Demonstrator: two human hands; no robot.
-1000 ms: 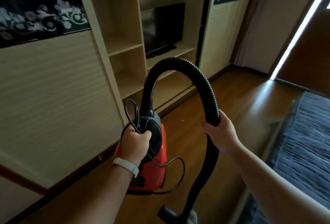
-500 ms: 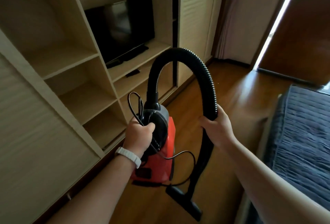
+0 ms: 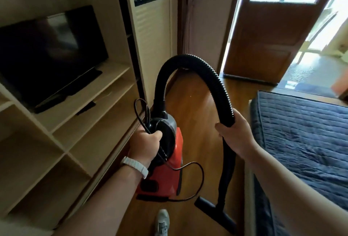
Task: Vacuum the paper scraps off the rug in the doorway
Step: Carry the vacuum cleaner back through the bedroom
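Note:
I carry a red vacuum cleaner (image 3: 170,168) above the wooden floor. My left hand (image 3: 146,146) is closed on its black top handle, with a loop of the black power cord (image 3: 195,181) caught in the grip. The ribbed black hose (image 3: 205,70) arches up from the body and comes down into my right hand (image 3: 236,135), which grips it. Below that hand the tube ends in a flat black floor nozzle (image 3: 214,211) hanging near the floor. A dark rug (image 3: 299,79) lies in the open doorway at the far right. Paper scraps cannot be made out.
A pale shelf unit (image 3: 98,92) with a black TV (image 3: 50,53) lines the left side. A bed with a blue quilt (image 3: 305,141) fills the right. Between them runs a narrow strip of wooden floor (image 3: 190,104). An open brown door (image 3: 271,34) stands ahead. My shoe (image 3: 162,222) shows at the bottom.
The view has swung right and moved forward along the shelves: the TV slid to the left and the doorway with the rug came into sight. Both hands kept their grips.

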